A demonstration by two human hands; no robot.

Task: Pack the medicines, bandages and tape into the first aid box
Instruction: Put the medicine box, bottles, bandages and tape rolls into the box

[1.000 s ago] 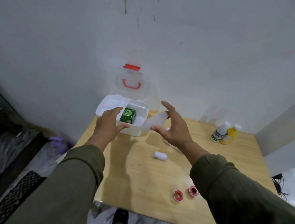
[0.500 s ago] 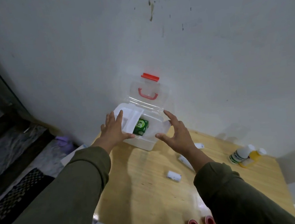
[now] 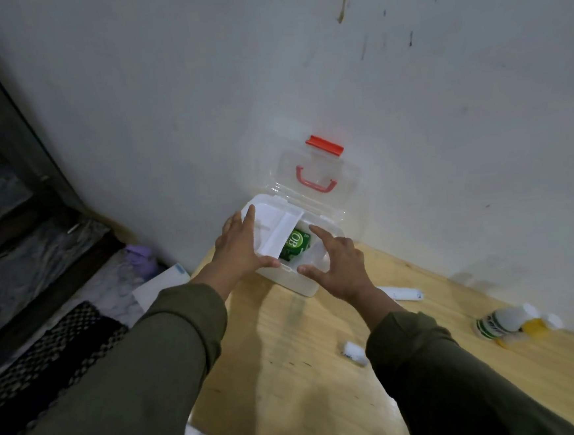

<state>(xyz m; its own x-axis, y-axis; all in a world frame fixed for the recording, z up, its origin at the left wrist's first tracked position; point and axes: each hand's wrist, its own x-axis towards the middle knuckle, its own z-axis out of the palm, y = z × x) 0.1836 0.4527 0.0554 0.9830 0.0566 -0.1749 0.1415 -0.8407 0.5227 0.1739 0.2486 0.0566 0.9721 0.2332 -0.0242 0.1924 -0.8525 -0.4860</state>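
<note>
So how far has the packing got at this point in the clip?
Early stage. Done: the first aid box stands open with one green packet inside. In hand: the left hand rests on the white inner tray, the right hand is spread at the box's front rim. Left: two white rolls and the bottles remain on the table.

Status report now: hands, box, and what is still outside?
Left hand on white tray, right hand open at first aid box. Green pack inside. Bottles and white rolls wait on table.
</note>
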